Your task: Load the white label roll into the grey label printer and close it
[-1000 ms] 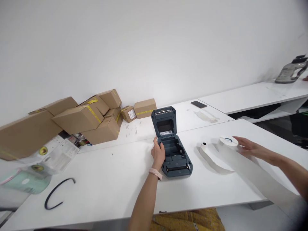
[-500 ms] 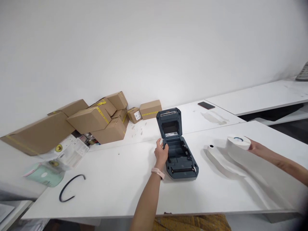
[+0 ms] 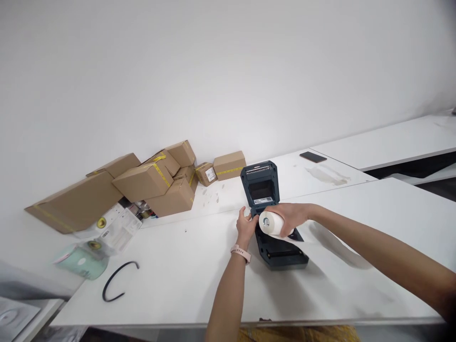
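Observation:
A dark blue-grey label printer [image 3: 288,262] stands on the white table with its lid [image 3: 261,184] swung up. My left hand [image 3: 245,229] grips the printer's left side, thumb over the rim and fingers outside. In my right hand [image 3: 295,216] is a white label roll [image 3: 272,224], tilted over the printer's inner bay, its core facing left. The roll and hand cover much of the bay, so I cannot tell whether the roll touches the inside. A loose white paper strip [image 3: 337,244] trails to the right, partly behind my right forearm.
Cardboard boxes [image 3: 171,199] are piled at the back left, with a lone box [image 3: 230,166] nearer the printer. A phone [image 3: 313,156] lies behind. At the left are a green pouch [image 3: 87,262], plastic packaging [image 3: 123,225] and a black curved band [image 3: 111,280].
My right hand has carried the label roll left, from beside the printer to above its bay. My left hand stays at the printer's left side. The camera view has shifted slightly.

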A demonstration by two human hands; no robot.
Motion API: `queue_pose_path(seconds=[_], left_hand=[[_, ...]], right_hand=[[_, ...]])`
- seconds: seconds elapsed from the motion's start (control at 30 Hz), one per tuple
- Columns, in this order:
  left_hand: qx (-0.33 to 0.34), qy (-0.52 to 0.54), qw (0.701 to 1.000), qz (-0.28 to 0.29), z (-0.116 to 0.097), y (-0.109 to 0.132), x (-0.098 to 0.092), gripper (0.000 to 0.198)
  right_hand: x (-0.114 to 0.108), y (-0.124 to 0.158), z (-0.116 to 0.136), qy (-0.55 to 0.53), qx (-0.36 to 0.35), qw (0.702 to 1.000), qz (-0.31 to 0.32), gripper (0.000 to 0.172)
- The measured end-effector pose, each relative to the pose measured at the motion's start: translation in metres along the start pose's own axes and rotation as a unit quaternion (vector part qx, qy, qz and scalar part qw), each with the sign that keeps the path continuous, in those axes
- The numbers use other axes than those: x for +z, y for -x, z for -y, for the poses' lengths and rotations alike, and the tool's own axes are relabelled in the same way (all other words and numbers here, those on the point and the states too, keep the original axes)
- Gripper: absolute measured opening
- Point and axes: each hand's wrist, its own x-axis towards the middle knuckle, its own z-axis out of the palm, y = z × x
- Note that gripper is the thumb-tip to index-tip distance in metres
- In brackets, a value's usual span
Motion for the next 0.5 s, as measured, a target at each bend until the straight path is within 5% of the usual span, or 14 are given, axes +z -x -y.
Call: queue_pose_path(seconds=[0.17, 0.5], left_hand=[[-0.002, -0.019, 1.0, -0.006, 0.0, -0.002, -0.001, 0.072], [-0.012, -0.012, 1.0, 0.0, 0.0, 0.001, -0.004, 0.07]], right_hand=[[0.012, -0.03, -0.017, 0.097, 0.045, 0.994, 0.02, 0.063], [0.021, -0.053, -0.011, 0.143, 0.068, 0.984, 0.086, 0.071]])
